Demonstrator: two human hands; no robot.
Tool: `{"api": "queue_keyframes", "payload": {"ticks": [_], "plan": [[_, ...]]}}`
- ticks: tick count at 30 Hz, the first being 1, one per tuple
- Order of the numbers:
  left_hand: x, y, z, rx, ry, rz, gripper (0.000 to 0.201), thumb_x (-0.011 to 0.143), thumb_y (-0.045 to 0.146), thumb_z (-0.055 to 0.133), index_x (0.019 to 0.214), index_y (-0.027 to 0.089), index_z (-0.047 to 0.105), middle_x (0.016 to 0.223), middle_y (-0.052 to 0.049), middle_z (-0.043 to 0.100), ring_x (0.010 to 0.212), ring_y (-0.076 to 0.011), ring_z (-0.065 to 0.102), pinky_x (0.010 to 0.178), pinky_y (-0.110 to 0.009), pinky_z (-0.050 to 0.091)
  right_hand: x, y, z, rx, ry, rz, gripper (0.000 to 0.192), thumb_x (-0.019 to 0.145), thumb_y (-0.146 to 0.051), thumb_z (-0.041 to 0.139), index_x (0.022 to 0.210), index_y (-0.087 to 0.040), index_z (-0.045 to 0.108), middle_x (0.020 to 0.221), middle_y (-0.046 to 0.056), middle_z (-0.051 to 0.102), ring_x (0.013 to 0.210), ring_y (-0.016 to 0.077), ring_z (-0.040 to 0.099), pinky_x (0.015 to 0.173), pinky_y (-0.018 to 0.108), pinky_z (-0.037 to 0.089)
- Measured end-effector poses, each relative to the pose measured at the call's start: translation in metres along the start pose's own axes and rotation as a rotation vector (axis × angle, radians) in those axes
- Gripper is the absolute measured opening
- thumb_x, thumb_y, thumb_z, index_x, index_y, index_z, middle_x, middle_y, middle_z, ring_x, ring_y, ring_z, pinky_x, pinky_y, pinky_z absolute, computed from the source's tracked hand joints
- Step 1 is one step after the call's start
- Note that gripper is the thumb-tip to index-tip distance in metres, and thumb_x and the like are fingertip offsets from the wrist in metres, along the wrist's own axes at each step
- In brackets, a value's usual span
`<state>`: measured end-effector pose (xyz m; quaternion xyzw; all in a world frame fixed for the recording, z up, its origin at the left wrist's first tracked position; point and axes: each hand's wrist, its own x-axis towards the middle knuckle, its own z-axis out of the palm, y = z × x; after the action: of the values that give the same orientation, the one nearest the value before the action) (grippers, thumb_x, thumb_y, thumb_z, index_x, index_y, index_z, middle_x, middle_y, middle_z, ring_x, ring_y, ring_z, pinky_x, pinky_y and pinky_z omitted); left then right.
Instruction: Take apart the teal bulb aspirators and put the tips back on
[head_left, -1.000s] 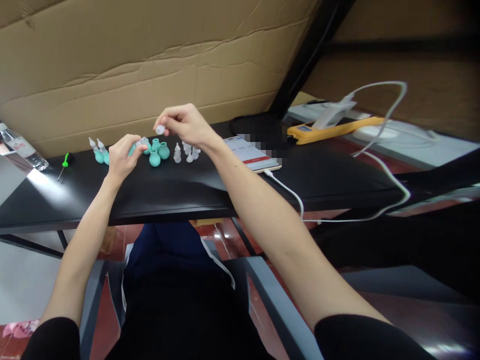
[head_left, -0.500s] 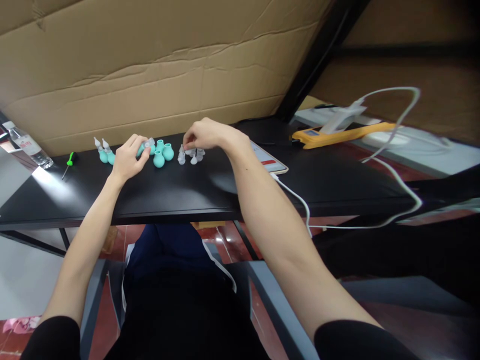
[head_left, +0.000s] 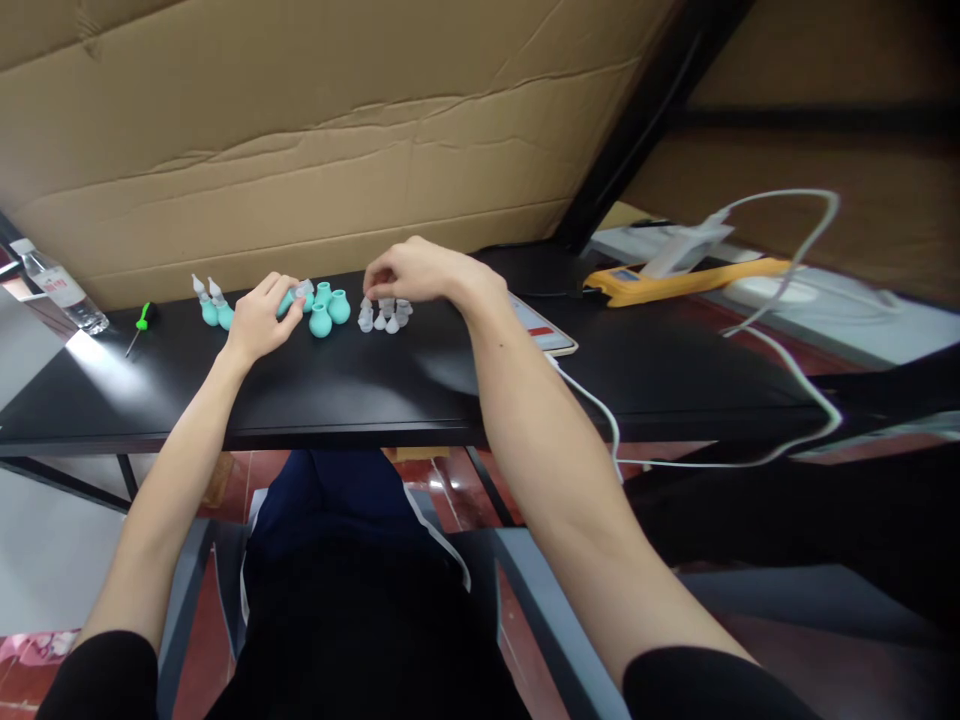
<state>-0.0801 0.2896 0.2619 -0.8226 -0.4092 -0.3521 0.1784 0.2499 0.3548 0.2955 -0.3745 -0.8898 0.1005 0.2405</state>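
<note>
My left hand (head_left: pixel 259 318) gripped a soft teal rubber bulb (head_left: pixel 289 299) on the matte black table (head_left: pixel 375 385). My right hand (head_left: pixel 420 272) curled over small translucent conical tips (head_left: pixel 384 315); I could not tell its hold.

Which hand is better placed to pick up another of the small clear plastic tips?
Right. The right hand hovers directly over the cluster of small clear plastic tips, fingertips at them. The left hand is closed on a teal rubber bulb.
</note>
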Motion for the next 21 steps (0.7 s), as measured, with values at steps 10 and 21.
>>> {"api": "queue_keyframes", "payload": {"ticks": [10,21], "plan": [[-0.004,-0.001,0.008,-0.139,-0.046,0.003,0.043,0.114,0.046,0.078,0.15,0.025,0.069,0.129,-0.01,0.088,0.114,-0.0264,0.088,0.103,-0.037,0.068,0.006,-0.059,0.028,0.183,0.05,-0.309,0.027,0.111,-0.045,0.08,0.123,-0.023,0.087,0.099,0.006,0.088,0.085,0.0244,0.075,0.09,0.038,0.057],[0.004,0.005,-0.004,-0.271,-0.097,0.072,0.063,0.124,0.07,0.057,0.173,0.032,0.068,0.145,-0.013,0.09,0.111,-0.0272,0.087,0.111,-0.044,0.069,0.003,-0.055,0.02,0.294,0.01,-0.398,0.033,0.116,-0.049,0.068,0.107,-0.022,0.085,0.089,0.005,0.084,0.079,0.0219,0.07,0.08,0.036,0.054]]}}
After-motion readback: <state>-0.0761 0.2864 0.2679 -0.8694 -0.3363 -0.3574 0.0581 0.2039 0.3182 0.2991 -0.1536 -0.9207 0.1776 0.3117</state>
